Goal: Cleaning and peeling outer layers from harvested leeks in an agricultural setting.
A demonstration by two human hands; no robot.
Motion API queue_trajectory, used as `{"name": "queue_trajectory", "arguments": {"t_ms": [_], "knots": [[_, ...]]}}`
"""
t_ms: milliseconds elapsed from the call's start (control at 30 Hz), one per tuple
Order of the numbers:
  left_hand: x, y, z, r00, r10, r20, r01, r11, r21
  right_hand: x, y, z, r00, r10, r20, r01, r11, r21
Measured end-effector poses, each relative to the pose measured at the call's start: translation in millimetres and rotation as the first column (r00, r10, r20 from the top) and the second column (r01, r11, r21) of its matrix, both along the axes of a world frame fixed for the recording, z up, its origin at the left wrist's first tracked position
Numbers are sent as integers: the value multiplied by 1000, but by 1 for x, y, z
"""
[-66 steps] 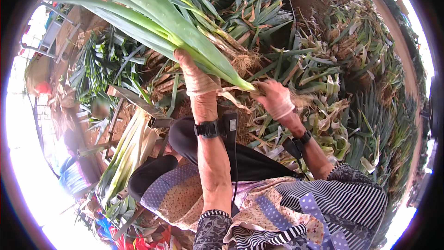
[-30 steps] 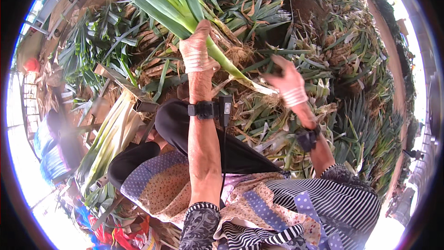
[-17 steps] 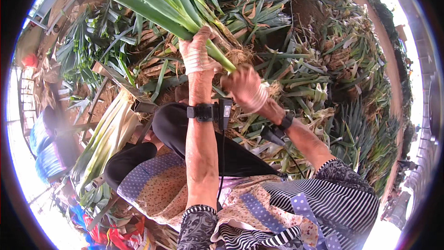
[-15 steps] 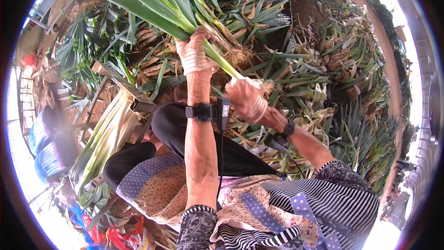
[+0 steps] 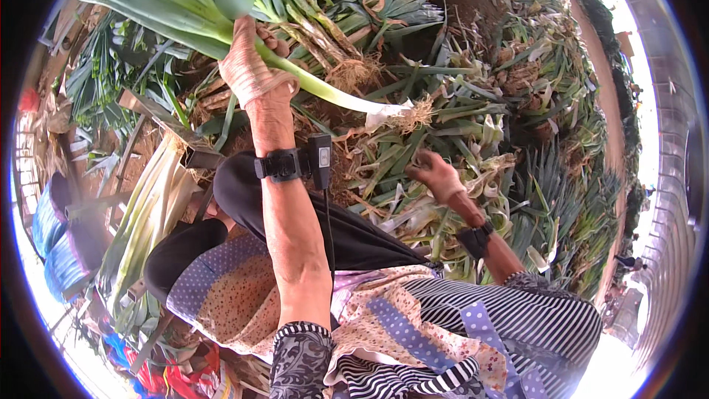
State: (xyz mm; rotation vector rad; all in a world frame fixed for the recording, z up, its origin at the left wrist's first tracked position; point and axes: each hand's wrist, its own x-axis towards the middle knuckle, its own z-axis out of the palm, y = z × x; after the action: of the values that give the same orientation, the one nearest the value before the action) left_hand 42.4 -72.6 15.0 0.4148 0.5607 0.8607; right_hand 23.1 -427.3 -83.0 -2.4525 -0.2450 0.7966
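Observation:
My left hand, with pale wrapping round it, grips a leek just below where its broad green leaves fan out to the upper left. The pale stalk slants down to the right, ending in a tuft of roots with a whitish scrap of skin near it. My right hand is apart from the leek, below and right of the roots, over loose peelings. Its fingers curl inward; whether anything is in them is hidden. Past my left hand lie more leeks with roots on.
Trimmed leeks rest on a metal-framed stand by my left knee. Piles of leeks and leaf waste cover the ground ahead and right. Blue bundles stand far left; red plastic lies lower left.
My right hand has come off the root end of the leek and moved right and down. My left hand has shifted left with the leek, so its root tuft is now uncovered.

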Motion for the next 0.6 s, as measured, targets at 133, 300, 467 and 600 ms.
{"name": "queue_trajectory", "arguments": {"t_ms": [133,300,467,600], "knots": [[1,-19,14,998,-65,9,66,993,-103,23,63,-16,725,544,422,-455,839,-300],[-1,1,-4,999,33,19,-32,999,-34,18,107,-17,472,600,646,-459,793,-401],[-5,13,-10,999,9,-33,-7,999,35,0,65,-17,937,153,315,-221,956,195],[-4,17,-5,995,-30,-96,33,999,36,-2,-1,-17,930,220,295,-216,975,-48]]}}
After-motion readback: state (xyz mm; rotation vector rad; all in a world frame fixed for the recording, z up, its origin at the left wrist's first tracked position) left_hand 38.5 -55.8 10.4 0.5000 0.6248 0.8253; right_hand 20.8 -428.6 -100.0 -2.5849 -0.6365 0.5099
